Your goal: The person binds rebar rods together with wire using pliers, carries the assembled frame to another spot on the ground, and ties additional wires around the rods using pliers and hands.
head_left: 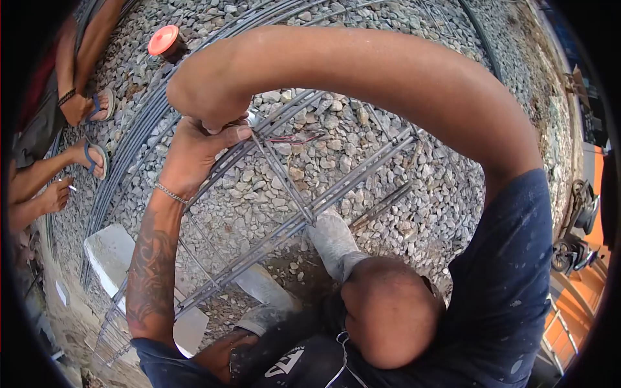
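Observation:
A cage of thin grey steel bars [362, 173] crosses the middle, its long bars joined by short cross bars [283, 176]. At its upper left corner, my left hand [202, 147] is closed, thumb stretched beside a bar joint; what it pinches is too small to tell. My right hand [210, 110] reaches over from above, its fingers curled down against the left hand and largely hidden. Beside them shows a small silvery piece [252, 119], which I cannot identify. Reddish wires [294, 138] lie just right of the joint.
Gravel [349, 129] covers the ground, with a bundle of long bars [126, 152] curving along the left. A red-topped container [163, 40] stands at the upper left. Other people's sandalled feet [97, 158] and a hand with a cigarette [57, 194] are at the left. A pale slab [110, 252] lies nearby.

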Available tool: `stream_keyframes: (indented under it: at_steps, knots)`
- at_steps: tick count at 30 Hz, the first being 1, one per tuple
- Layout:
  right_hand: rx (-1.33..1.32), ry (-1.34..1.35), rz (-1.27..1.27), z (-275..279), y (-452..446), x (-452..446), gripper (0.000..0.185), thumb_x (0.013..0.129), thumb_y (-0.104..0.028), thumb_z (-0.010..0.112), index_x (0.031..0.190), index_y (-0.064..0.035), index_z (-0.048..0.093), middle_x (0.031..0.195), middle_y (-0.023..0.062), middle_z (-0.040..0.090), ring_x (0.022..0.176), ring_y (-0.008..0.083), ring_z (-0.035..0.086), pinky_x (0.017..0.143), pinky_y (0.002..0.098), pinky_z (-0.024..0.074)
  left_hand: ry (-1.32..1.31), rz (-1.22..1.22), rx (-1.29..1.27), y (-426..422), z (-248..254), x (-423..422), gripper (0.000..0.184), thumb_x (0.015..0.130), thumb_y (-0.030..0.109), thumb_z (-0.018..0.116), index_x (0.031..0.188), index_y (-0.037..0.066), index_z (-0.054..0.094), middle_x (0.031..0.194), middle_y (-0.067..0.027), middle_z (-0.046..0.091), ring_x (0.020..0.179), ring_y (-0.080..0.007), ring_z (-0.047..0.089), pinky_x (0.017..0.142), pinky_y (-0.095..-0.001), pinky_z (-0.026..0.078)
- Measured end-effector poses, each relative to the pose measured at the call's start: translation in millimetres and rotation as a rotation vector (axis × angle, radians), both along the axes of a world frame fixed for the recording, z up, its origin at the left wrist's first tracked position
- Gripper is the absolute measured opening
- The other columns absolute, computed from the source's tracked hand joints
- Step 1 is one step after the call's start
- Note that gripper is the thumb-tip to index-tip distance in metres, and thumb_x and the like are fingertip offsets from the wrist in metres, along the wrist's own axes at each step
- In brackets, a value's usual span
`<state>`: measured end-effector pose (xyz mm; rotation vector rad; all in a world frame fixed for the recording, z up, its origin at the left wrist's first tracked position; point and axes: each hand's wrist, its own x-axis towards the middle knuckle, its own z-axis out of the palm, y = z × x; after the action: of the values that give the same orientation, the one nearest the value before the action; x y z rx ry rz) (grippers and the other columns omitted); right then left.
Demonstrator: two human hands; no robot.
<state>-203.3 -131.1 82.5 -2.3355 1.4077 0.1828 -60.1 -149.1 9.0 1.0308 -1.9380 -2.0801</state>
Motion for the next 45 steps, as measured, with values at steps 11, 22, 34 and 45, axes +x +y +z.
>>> stream_keyframes:
  at_steps: [11,22,34,45]
  knots:
    - [-0.404,-0.088,-0.800,-109.0,304.4,-11.6,0.035,0.070,-0.019,0.067,0.099,-0.0058,0.052,0.098,0.0089,0.055,0.094,0.0260,0.052,0.081,0.0410,0.0427,-0.219,0.181,-0.611,45.2,13.3,-5.6,0.019,0.078,0.014,0.065,0.078,-0.005,0.061,0.069,-0.0072,0.062,0.057,-0.0108,0.053,0.053,-0.0254,0.040]
    - [0.266,0.255,-0.362,-201.6,350.3,-12.9,0.034,0.074,-0.025,0.059,0.102,-0.0074,0.052,0.092,0.0094,0.059,0.088,0.0236,0.058,0.084,0.0409,0.0410,-0.081,0.100,-0.277,28.4,10.9,2.6,0.023,0.080,0.014,0.064,0.092,-0.006,0.059,0.084,-0.0073,0.062,0.073,-0.0104,0.058,0.065,-0.0240,0.049]
    - [0.556,0.091,-0.816,-58.7,375.9,-26.3,0.018,0.074,-0.011,0.058,0.088,-0.0011,0.055,0.083,0.0212,0.058,0.078,0.0387,0.058,0.070,0.0448,0.0475,0.309,0.109,-0.930,110.4,73.6,18.0,0.012,0.069,0.001,0.059,0.081,0.001,0.055,0.073,-0.0093,0.055,0.069,-0.0243,0.058,0.066,-0.0351,0.047]
    - [0.449,-0.813,-0.945,74.5,293.7,-62.9,0.084,0.053,-0.031,0.084,0.116,0.0081,0.045,0.095,0.0206,0.060,0.075,0.0257,0.064,0.062,0.0304,0.0518,0.276,-0.226,-0.792,206.1,4.9,-32.7,0.030,0.063,0.013,0.068,0.085,0.002,0.052,0.075,-0.0099,0.057,0.073,-0.0305,0.059,0.062,-0.0400,0.046]
